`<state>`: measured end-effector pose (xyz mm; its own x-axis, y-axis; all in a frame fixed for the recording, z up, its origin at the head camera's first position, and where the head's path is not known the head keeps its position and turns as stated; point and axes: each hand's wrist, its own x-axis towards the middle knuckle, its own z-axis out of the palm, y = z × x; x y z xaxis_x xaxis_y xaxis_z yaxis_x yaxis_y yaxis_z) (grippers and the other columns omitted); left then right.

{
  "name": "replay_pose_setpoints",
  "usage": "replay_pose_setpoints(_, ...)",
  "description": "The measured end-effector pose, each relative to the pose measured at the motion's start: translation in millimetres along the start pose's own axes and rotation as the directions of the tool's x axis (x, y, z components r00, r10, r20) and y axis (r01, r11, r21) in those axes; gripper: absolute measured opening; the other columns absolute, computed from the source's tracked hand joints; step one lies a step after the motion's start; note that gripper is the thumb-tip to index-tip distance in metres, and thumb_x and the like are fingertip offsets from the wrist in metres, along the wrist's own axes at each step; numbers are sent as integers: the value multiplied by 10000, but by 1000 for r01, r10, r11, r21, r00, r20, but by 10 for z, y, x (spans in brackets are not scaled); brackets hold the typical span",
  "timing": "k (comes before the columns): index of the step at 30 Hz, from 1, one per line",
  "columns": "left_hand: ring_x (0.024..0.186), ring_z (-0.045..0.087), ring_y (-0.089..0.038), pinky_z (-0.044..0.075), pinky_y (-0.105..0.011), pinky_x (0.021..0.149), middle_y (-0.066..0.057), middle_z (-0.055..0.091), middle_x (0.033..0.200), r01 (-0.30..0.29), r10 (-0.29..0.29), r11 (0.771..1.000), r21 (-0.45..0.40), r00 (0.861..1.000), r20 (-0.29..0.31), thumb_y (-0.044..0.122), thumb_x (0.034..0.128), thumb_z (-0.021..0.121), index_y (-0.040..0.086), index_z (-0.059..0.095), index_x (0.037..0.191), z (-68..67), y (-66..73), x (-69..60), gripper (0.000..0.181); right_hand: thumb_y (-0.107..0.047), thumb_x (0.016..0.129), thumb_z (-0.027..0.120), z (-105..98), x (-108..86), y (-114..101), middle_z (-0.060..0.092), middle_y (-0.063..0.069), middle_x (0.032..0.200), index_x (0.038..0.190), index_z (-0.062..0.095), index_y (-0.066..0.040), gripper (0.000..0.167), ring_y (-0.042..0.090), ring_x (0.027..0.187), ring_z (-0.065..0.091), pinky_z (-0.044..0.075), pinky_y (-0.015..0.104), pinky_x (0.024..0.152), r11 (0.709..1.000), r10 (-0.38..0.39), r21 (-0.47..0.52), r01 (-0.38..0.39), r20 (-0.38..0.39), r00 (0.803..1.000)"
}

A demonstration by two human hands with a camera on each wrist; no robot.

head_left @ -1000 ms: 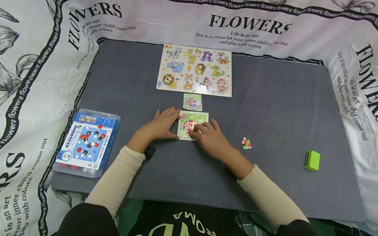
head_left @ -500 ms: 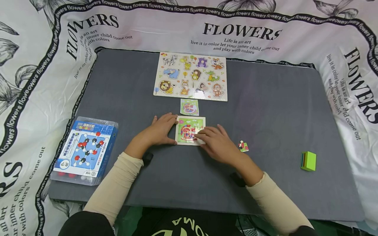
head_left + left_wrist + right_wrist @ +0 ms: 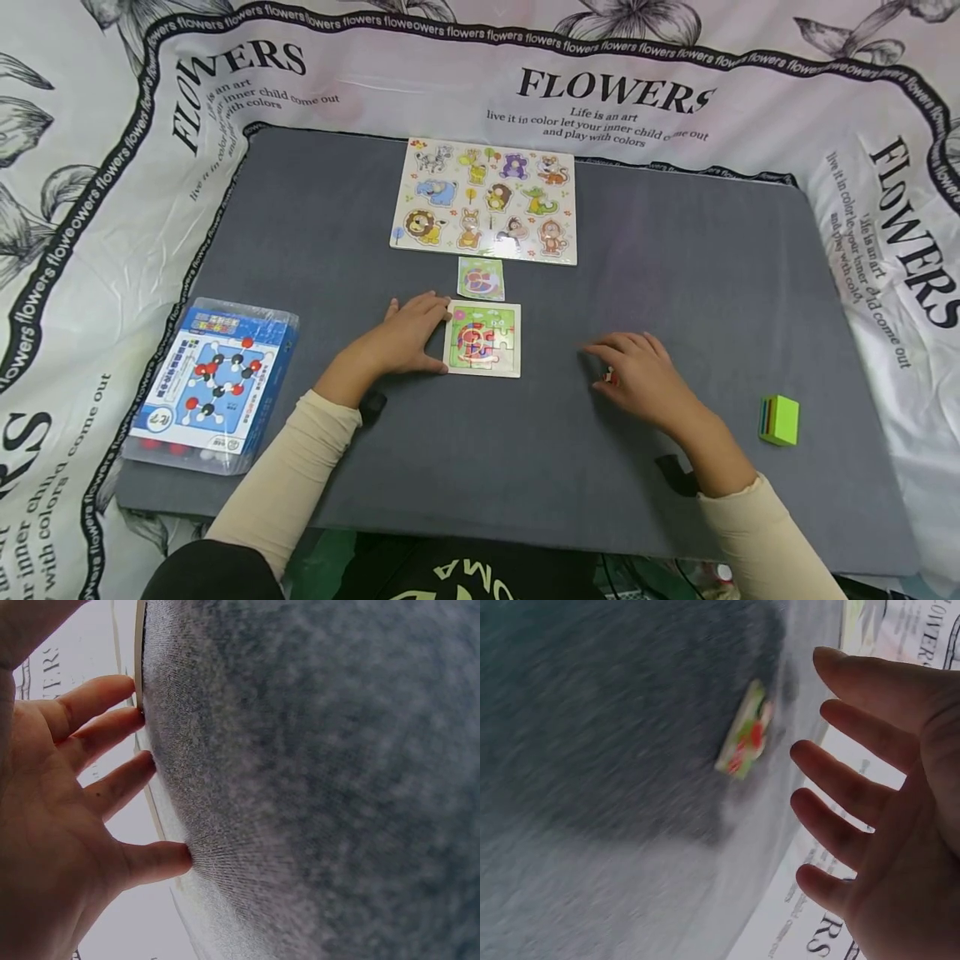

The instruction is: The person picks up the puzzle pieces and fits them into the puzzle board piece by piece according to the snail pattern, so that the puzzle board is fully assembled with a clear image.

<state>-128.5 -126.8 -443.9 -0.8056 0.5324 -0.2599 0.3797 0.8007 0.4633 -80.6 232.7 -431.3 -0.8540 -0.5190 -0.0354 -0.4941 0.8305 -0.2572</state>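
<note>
A small square jigsaw puzzle (image 3: 482,339) with a pale frame lies in front of me, most of its picture filled in, with a bare-looking patch at the lower right. My left hand (image 3: 405,333) rests at its left edge, fingers spread and touching the frame. Over the table to the right, my right hand (image 3: 637,375) hovers with fingers extended above a loose puzzle piece (image 3: 746,735). That piece, green and red, lies apart from the fingers in the right wrist view; the hand mostly covers it in the head view.
A picture card (image 3: 481,278) lies just beyond the puzzle, below a larger animal board (image 3: 483,200). At the left stands a blue molecule-model box (image 3: 213,383). A stack of green-topped blocks (image 3: 780,420) sits at the right on the grey table (image 3: 697,250).
My right hand has left the puzzle and moved right to the loose piece. The left hand stays at the frame. The head view has tilted slightly upward.
</note>
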Motion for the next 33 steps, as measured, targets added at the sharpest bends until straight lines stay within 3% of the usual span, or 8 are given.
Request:
replay_pose_setpoints(8, 1482, 176, -299, 147, -692, 1099, -113, 301, 1569, 9, -9, 1000, 9, 1000, 7, 371, 762, 831, 66, 477, 1397, -10, 6, 0, 788, -58, 730, 831, 21, -87, 76, 641, 158, 1181, 1192, 679, -47, 486, 376, 1133, 551, 372, 579, 981, 999, -18, -30, 17, -4, 1000)
replay_pose_setpoints(16, 1483, 173, -298, 141, -692, 1101, -118, 303, 1566, 7, -7, 1000, 8, 1000, 13, 375, 766, 826, 68, 471, 1400, -15, 13, 4, 789, -82, 707, 854, 21, -132, 133, 641, 151, 1150, 1188, 678, -53, 512, 370, 1091, 570, 399, 562, 961, 1000, -21, -19, 21, 19, 1000)
replay_pose_setpoints(23, 1486, 167, -291, 135, -688, 1106, -112, 294, 1571, 14, -14, 1000, 11, 1000, 14, 376, 765, 826, 73, 465, 1407, 2, 4, 7, 797, -2, 713, 822, 26, -175, 181, 648, 131, 1116, 1174, 684, -59, 485, 355, 1054, 590, 408, 547, 965, 1000, -17, -16, 18, 37, 999)
replay_pose_setpoints(33, 1486, 166, -289, 136, -691, 1103, -100, 296, 1572, 8, -8, 1000, 11, 1000, 10, 393, 761, 827, 80, 479, 1395, 7, -6, 8, 788, -10, 703, 832, 78, -148, 188, 673, 81, 983, 995, 719, -81, 321, 305, 909, 621, 449, 528, 881, 997, -69, 21, 70, -31, 997)
